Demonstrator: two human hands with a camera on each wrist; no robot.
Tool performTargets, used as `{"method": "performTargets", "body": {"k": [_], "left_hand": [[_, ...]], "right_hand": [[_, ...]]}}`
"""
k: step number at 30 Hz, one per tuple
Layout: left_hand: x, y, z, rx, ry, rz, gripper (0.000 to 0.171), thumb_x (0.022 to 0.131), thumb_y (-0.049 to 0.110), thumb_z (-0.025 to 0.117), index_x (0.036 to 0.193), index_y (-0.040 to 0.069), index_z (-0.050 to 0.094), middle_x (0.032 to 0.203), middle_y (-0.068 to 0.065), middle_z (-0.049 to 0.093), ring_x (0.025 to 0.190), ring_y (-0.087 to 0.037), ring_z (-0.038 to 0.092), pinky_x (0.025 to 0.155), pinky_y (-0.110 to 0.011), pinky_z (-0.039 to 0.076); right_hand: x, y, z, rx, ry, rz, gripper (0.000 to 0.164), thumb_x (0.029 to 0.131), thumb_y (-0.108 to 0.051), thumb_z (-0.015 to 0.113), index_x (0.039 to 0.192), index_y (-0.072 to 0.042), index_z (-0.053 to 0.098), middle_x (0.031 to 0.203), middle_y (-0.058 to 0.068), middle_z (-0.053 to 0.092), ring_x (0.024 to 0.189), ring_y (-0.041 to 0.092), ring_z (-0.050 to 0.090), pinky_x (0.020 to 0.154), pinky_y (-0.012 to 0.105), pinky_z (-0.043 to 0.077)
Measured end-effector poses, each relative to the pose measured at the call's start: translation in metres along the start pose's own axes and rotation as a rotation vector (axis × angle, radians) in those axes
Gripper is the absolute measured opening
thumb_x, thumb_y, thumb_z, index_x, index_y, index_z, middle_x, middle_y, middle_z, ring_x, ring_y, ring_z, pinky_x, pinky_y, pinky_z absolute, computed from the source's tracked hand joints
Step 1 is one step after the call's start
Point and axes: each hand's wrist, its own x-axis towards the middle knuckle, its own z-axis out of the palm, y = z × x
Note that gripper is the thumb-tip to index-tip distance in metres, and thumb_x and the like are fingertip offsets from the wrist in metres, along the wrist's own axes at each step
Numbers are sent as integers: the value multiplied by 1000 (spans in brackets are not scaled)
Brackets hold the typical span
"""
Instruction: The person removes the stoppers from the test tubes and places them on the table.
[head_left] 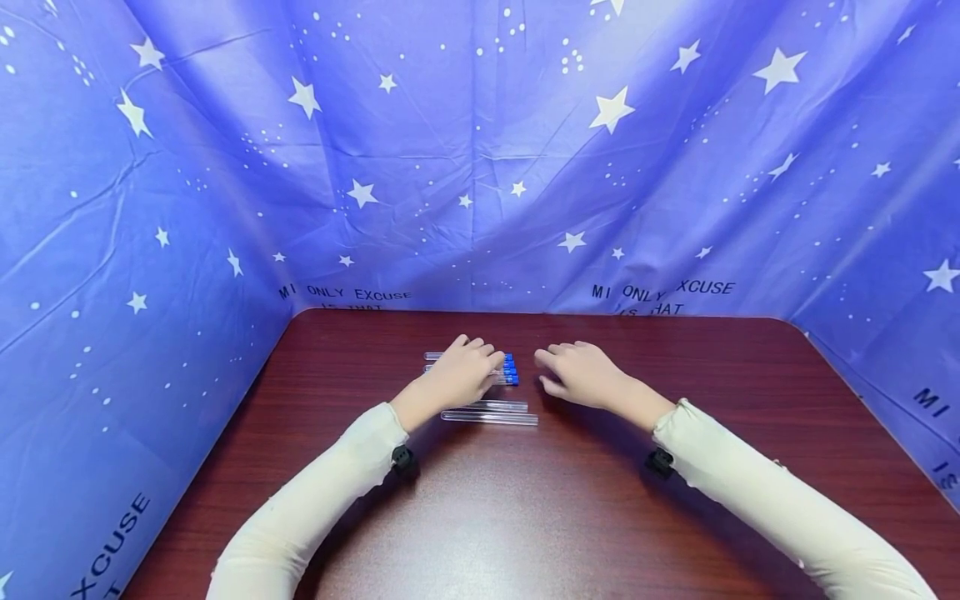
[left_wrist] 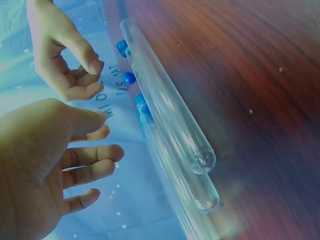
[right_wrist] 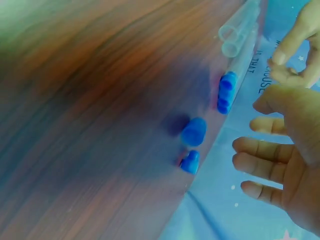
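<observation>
My left hand (head_left: 467, 371) hovers over a row of clear test tubes with blue caps (head_left: 512, 368), hiding their middles. Its fingers (left_wrist: 92, 157) are loosely bent and hold nothing. Two clear test tubes without caps (head_left: 491, 418) lie side by side nearer to me, their rounded ends to the left. To the right of the row is my right hand (head_left: 581, 375), above the table with relaxed fingers (right_wrist: 260, 150) and nothing in its grasp. Close to it, two loose blue caps stand out in the right wrist view, a larger-looking cap (right_wrist: 193, 131) and another cap (right_wrist: 190, 162).
All of this lies on a dark red-brown wooden table (head_left: 480, 508). A blue curtain with white stars (head_left: 472, 167) hangs behind the far edge and along both sides. Black wrist cameras (head_left: 405, 461) sit under both sleeves.
</observation>
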Motion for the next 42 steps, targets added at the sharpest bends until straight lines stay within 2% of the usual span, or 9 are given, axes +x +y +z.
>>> {"method": "performTargets", "body": {"k": [4, 12, 26, 35, 42], "left_hand": [[-1, -5, 2, 14, -25, -34, 21, 95, 29, 69, 111, 15, 66, 103, 0, 71, 100, -21, 64, 85, -37, 46], [-4, -10, 10, 32, -74, -71, 28, 93, 33, 73, 114, 15, 68, 105, -2, 72, 100, -22, 63, 84, -38, 45], [-7, -6, 15, -3, -134, -85, 16, 95, 32, 71, 99, 17, 66, 101, 0, 71, 99, -21, 62, 85, -38, 45], [-7, -6, 17, -1, -134, -87, 17, 93, 32, 73, 94, 17, 66, 100, 0, 71, 99, -22, 63, 85, -39, 46], [-7, -4, 18, 4, -161, -93, 17, 93, 33, 73, 92, 18, 67, 100, 1, 72, 98, -21, 63, 84, -38, 45]], "right_hand": [[12, -7, 1, 51, -4, -12, 17, 87, -24, 73, 95, -13, 62, 81, 3, 63, 72, 25, 66, 63, 39, 52], [25, -17, 9, 79, -34, -28, 18, 82, -20, 75, 84, -12, 58, 79, 2, 55, 75, 25, 60, 64, 39, 48], [26, -26, 20, 43, -45, -19, 23, 79, -21, 78, 80, -14, 56, 77, 1, 55, 74, 25, 58, 64, 38, 46], [28, -26, 23, 29, -58, -17, 26, 79, -22, 78, 77, -15, 53, 75, 0, 55, 72, 24, 57, 62, 36, 42], [29, -27, 21, 16, -74, -8, 27, 77, -21, 79, 75, -15, 53, 75, 1, 56, 73, 25, 59, 62, 37, 42]]}}
